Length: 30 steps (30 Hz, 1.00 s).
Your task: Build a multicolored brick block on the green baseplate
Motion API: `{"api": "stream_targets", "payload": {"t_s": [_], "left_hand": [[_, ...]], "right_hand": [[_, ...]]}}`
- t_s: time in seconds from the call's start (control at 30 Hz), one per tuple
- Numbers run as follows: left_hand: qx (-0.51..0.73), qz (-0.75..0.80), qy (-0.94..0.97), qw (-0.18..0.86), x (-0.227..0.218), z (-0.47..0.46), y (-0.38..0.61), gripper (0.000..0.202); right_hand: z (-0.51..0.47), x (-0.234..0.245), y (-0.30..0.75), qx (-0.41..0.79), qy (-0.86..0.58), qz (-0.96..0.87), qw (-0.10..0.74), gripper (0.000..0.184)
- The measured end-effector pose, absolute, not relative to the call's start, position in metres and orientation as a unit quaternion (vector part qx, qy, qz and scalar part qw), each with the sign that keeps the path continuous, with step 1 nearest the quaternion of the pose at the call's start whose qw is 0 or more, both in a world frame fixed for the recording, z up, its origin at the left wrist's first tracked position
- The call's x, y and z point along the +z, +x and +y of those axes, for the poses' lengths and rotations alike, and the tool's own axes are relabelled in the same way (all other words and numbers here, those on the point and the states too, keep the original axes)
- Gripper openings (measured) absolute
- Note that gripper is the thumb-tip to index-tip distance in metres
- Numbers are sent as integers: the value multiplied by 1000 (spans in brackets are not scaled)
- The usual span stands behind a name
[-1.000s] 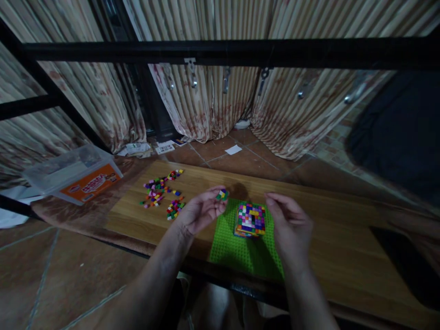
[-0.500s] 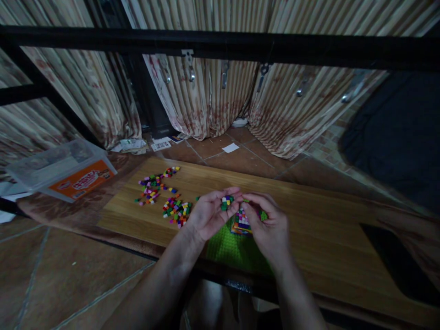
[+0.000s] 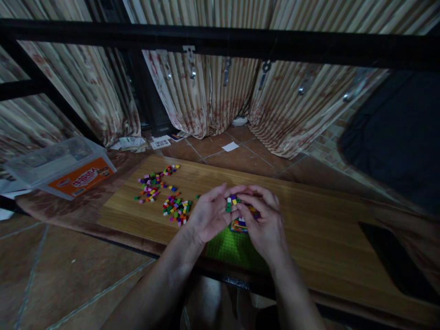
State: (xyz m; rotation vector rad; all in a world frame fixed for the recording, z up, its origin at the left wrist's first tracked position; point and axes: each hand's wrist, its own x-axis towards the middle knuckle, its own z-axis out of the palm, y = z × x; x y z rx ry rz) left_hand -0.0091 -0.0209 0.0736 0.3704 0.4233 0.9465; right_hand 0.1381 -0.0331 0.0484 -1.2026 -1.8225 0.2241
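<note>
My left hand [image 3: 208, 215] is turned palm up and cupped, with several small toy bricks [image 3: 229, 202] in green, white, blue and yellow resting on its fingers. Close against those fingers, my right hand [image 3: 263, 217] pinches what looks like a small green brick [image 3: 238, 200] between thumb and forefinger. Below both hands lies a green studded baseplate [image 3: 228, 247]. A multicoloured block of stacked bricks [image 3: 239, 225] stands on it, partly hidden by my right hand.
Loose coloured bricks [image 3: 177, 208] lie in piles left of my hands on the wooden board [image 3: 319, 229]. A clear plastic box [image 3: 65, 165] with an orange label stands further left. A flat dark object [image 3: 395, 261] lies at the right.
My right hand has moved up and slightly left, from over the stacked bricks to the bricks in my left hand. My left hand stays nearly in place.
</note>
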Motion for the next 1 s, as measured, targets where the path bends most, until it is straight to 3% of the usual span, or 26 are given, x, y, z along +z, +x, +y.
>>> {"api": "stream_targets", "payload": {"t_s": [0.27,0.5,0.83,1.0], "left_hand": [[503,362,210,756,68,-20,-8,17],[491,438,406,634,66,-24,0,30],[455,369,362,725,67,-22,-2,26],[447,369,380,721,66,-23,0,25]], "right_hand": [[-34,53,142,131,-487,-700,506,11],[-34,54,143,126,-483,-743,445,15],[-33,53,142,235,-455,-668,540,13],[-30,50,144,275,-443,-642,562,12]]}}
